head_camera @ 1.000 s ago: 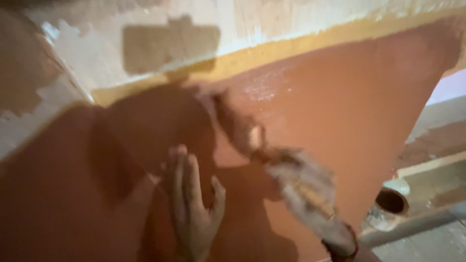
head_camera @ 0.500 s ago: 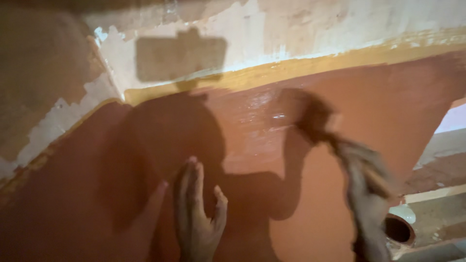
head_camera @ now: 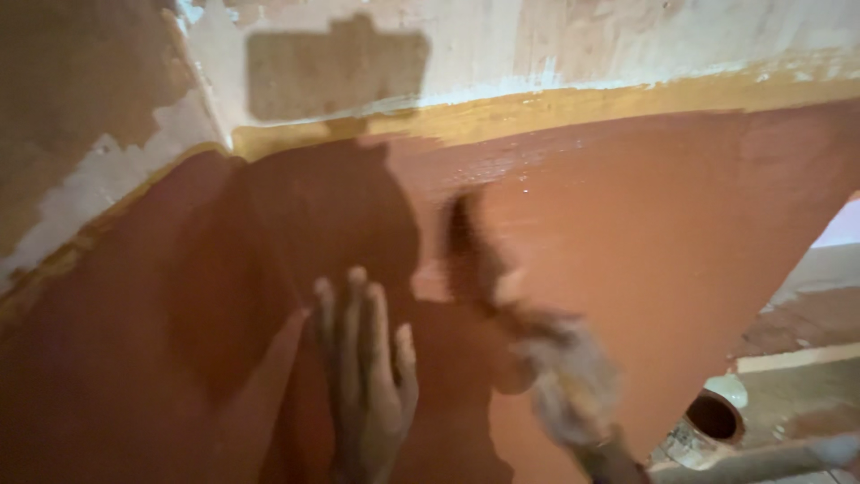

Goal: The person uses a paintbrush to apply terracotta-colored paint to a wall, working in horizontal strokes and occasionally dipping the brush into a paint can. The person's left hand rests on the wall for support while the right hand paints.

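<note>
Head view: brush (head_camera: 479,260) just right of flat left hand (head_camera: 367,376)

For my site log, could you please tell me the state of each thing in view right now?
left hand: open, flat against the wall, fingers together.
right hand: blurred in motion, grip closed on the brush.
brush: motion-blurred, tip at the painted surface.
wall: lower part coated reddish-brown, upper part patchy and unpainted.
paint can: open, standing below.

Terracotta-painted wall (head_camera: 681,233) under a yellow band (head_camera: 573,103); floor (head_camera: 806,394) with a paint pot (head_camera: 712,419).
</note>
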